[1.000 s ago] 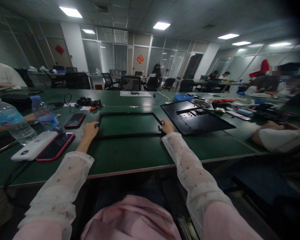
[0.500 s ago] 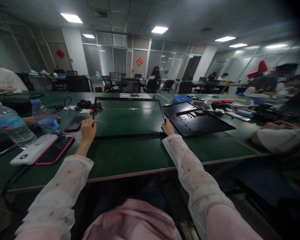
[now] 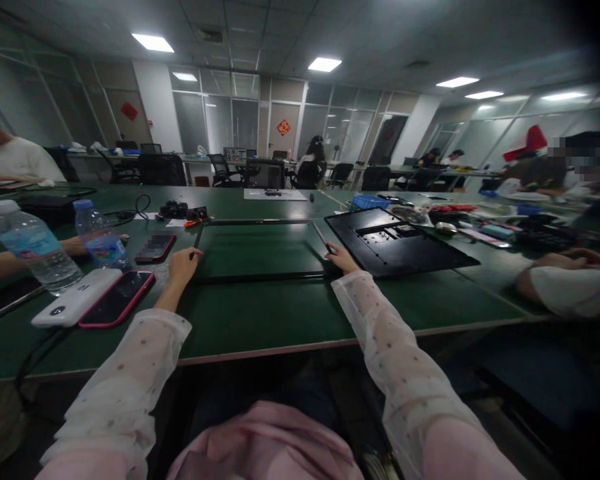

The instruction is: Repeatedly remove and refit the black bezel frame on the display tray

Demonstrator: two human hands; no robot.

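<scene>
A thin black monitor bezel [image 3: 265,277], an open rectangular frame, lies nearly flat over the green table in front of me. My left hand [image 3: 181,268] is closed on its left side, fingers pinched at the strip. On the opposite side, my right hand [image 3: 344,259] grips the right strip between thumb and fingers. Just right of that hand is a large black panel [image 3: 405,250], which looks like a monitor back cover, with a cut-out and metal parts in its middle.
Left of me are two water bottles [image 3: 35,247], a white power bank [image 3: 75,298], a red-edged phone [image 3: 117,299] and another phone [image 3: 155,248]. Dark cables and small parts [image 3: 183,212] sit behind. A blue basket [image 3: 370,202] stands farther right. Other people sit at both sides.
The bezel's far edge has come down, so the frame now lies flatter. Both hands still hold its sides. The view has shifted slightly.
</scene>
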